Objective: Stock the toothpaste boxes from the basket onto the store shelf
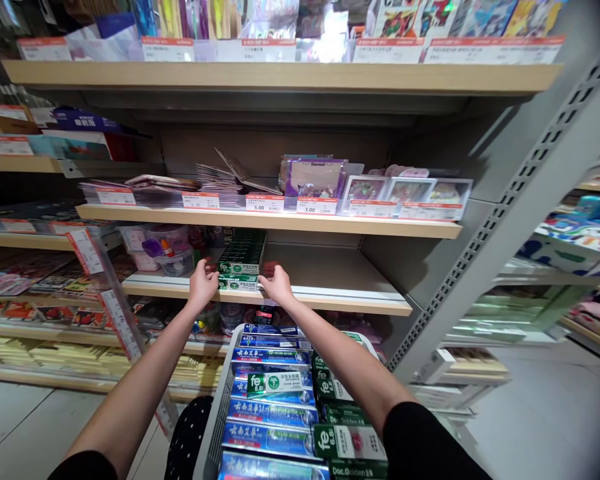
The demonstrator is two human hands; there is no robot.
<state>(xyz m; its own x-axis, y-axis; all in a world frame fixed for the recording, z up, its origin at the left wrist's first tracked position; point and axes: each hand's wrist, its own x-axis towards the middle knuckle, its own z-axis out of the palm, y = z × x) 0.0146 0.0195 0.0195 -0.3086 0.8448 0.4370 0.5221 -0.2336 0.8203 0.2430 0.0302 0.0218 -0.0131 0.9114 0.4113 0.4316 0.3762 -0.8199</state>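
Note:
Both my arms reach forward to a wooden shelf (330, 300) at waist height. My left hand (203, 281) and my right hand (277, 283) flank a stack of dark green toothpaste boxes (241, 260) at the shelf's front edge, fingers curled against the ends of the lowest box (237, 283). Below my arms a white cart basket (210, 427) holds several blue toothpaste boxes (270, 413) and green ones (347, 440).
The shelf to the right of the green stack is bare wood. A clear tub of small items (167, 250) sits to the left. Card packs and price tags (260, 202) line the shelf above. A grey slotted upright (505, 200) slants on the right.

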